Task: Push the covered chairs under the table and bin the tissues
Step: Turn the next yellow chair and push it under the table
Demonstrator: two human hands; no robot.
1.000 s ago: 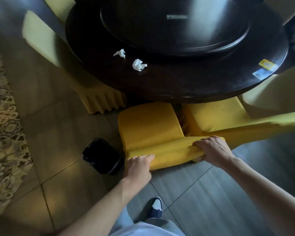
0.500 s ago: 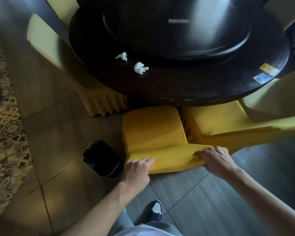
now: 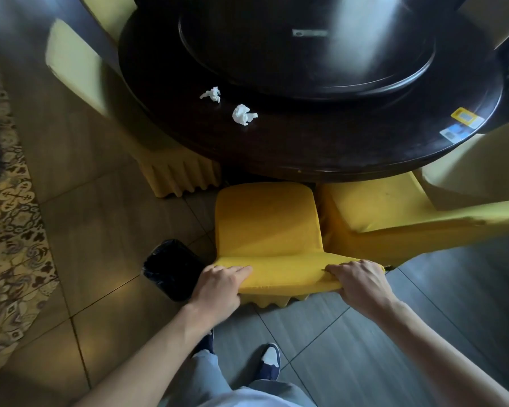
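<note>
A chair in a yellow cover (image 3: pixel 265 221) stands right in front of me, its seat partly under the dark round table (image 3: pixel 306 148). My left hand (image 3: pixel 219 287) grips the left end of the chair's top rail and my right hand (image 3: pixel 360 284) grips the right end. Two crumpled white tissues lie on the table's near left part, one smaller (image 3: pixel 211 94) and one larger (image 3: pixel 244 114). A small bin with a black liner (image 3: pixel 172 268) sits on the floor just left of the chair, beside my left hand.
Another yellow-covered chair (image 3: pixel 409 218) stands at the right, touching the one I hold. Two more covered chairs (image 3: pixel 80 66) stand at the table's left. A lazy Susan (image 3: pixel 306 54) fills the table's middle. A patterned rug (image 3: pixel 9 230) lies far left. My feet (image 3: pixel 269 361) are below.
The chair has slid forward toward the table with both hands on its rail. The camera has come closer and the back's pleated skirt now shows under the rail.
</note>
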